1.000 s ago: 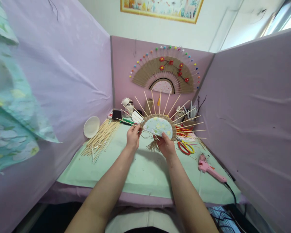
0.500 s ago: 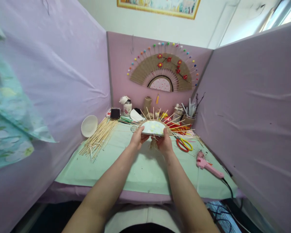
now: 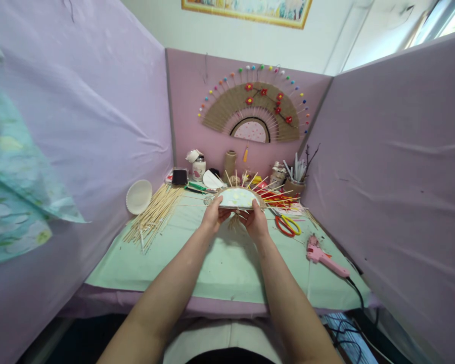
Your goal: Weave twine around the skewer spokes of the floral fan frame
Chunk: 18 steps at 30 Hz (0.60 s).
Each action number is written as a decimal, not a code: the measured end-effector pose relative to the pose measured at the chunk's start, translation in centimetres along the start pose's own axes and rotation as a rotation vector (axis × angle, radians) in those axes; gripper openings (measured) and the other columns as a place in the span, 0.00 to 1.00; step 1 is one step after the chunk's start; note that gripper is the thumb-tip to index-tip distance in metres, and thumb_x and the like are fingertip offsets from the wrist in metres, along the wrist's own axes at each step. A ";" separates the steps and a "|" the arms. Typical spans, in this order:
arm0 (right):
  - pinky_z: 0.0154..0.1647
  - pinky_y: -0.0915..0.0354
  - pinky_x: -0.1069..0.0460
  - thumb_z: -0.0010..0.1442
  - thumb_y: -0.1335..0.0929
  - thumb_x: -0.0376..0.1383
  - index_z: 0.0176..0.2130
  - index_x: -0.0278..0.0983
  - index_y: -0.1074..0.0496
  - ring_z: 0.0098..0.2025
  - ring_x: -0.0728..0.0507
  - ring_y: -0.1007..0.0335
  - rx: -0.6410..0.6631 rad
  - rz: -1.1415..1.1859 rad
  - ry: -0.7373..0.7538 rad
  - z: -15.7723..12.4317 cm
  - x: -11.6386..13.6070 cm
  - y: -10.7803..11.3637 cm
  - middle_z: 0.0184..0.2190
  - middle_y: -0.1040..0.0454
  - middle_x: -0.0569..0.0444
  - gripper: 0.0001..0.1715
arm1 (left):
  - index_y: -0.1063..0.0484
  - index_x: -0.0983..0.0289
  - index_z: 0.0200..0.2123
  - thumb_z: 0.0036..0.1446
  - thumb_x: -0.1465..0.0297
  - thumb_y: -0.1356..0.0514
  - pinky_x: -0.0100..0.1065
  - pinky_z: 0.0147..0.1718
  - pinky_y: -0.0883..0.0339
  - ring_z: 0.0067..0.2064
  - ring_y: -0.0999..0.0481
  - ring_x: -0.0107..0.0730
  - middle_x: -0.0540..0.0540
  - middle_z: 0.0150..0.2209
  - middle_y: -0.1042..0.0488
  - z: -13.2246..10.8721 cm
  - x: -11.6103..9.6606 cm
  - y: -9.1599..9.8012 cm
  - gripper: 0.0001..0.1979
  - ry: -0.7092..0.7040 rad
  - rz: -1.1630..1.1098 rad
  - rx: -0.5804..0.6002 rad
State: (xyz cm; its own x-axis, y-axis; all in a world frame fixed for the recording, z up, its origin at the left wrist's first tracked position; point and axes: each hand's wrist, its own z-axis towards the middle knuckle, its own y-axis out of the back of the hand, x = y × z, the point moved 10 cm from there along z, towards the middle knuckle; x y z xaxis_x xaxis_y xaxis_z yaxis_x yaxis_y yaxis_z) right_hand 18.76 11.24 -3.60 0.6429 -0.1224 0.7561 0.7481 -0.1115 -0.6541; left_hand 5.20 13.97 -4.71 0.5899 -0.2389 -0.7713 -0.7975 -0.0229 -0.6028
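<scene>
Between my two hands is a half-round fan base [image 3: 236, 197], covered in pale floral fabric, with thin wooden sticks fanning out from its curved edge. My left hand [image 3: 213, 214] grips its left end, thumb on top and fingers beneath. On the right end, my right hand [image 3: 256, 218] holds it the same way. A tan tassel [image 3: 234, 221] hangs below the straight edge. The base is held above the table, tilted so that its fabric face shows. The underside and some fingertips are hidden.
Loose sticks [image 3: 151, 215] and a white bowl [image 3: 139, 197] lie left. Scissors [image 3: 287, 225] and a pink glue gun [image 3: 326, 258] with a cord lie right. Jars, a twine spool [image 3: 230, 163] and glue sticks [image 3: 298, 169] stand behind. A finished fan [image 3: 220, 112] hangs on the back panel.
The fan base has shifted slightly left and tilted a little, with both hands still gripping it. The tassel has swung left. Everything else on the table stays put.
</scene>
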 end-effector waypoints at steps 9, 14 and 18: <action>0.27 0.27 0.52 0.53 0.31 0.39 0.42 0.37 0.28 0.28 0.46 0.23 -0.040 0.096 0.102 -0.1 1.0 0.0 0.33 0.20 0.54 0.16 | 0.24 0.63 0.38 0.58 0.47 0.49 0.32 0.31 0.30 0.29 0.23 0.32 0.56 0.31 0.21 -0.6 -1.9 -0.7 0.26 -0.081 -0.084 0.041; 0.29 0.26 0.52 0.53 0.30 0.40 0.43 0.37 0.28 0.30 0.45 0.23 0.033 0.059 0.117 -0.7 1.4 -0.9 0.35 0.20 0.53 0.17 | 0.24 0.65 0.37 0.58 0.52 0.43 0.33 0.36 0.29 0.34 0.22 0.34 0.58 0.33 0.20 -0.6 -2.6 -0.5 0.22 -0.164 -0.101 0.002; 0.32 0.26 0.52 0.53 0.29 0.41 0.44 0.38 0.28 0.35 0.45 0.22 0.121 0.073 0.132 -1.4 1.9 -2.1 0.39 0.20 0.53 0.18 | 0.24 0.64 0.40 0.56 0.47 0.44 0.35 0.37 0.29 0.37 0.22 0.36 0.59 0.38 0.20 -1.2 -2.9 -1.9 0.25 -0.197 -0.154 0.155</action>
State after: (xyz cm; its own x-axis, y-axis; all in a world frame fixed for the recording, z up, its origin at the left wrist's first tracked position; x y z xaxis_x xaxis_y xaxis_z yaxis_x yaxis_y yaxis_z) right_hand 18.20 9.87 -0.87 0.6747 -0.2554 0.6925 0.7200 0.0212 -0.6937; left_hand 4.85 13.53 -1.05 0.7279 -0.0510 -0.6838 -0.6767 0.1080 -0.7283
